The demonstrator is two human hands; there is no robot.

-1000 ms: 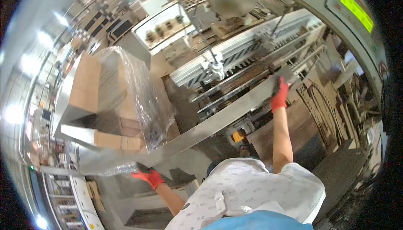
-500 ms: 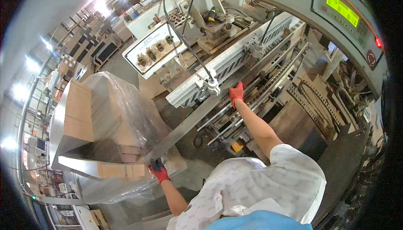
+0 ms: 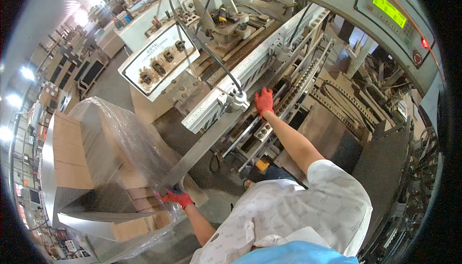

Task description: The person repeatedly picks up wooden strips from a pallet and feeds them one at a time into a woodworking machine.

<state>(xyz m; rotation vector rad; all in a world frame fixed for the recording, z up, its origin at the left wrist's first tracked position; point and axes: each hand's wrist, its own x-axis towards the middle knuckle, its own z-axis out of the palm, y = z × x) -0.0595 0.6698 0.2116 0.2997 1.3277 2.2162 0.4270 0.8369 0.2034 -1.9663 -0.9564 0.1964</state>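
A long, narrow grey board (image 3: pixel 204 144) slants from the lower left up to the machine, lying along the white ruled fence (image 3: pixel 211 101). My left hand (image 3: pixel 177 197), in a red glove with a dark palm, grips the board's near end beside the plastic-wrapped stack. My right hand (image 3: pixel 263 102), also red-gloved, rests against the board's upper stretch with its fingers spread. Just left of that hand, a white clamp-like stop block (image 3: pixel 237 102) is fixed on the fence. The board's far end is hard to make out among the machine parts.
At the left stands a stack of brown-edged boards (image 3: pixel 72 155) under clear plastic film (image 3: pixel 113 119). A panel with several knobs (image 3: pixel 161 59) sits beyond the fence. Rails and rollers (image 3: pixel 293 83) run right of my right hand. A control box (image 3: pixel 392 21) hangs upper right.
My right hand's fingers have gone from bunched together to spread on the board. My left hand keeps its hold at the board's end. The whole view has shifted somewhat.
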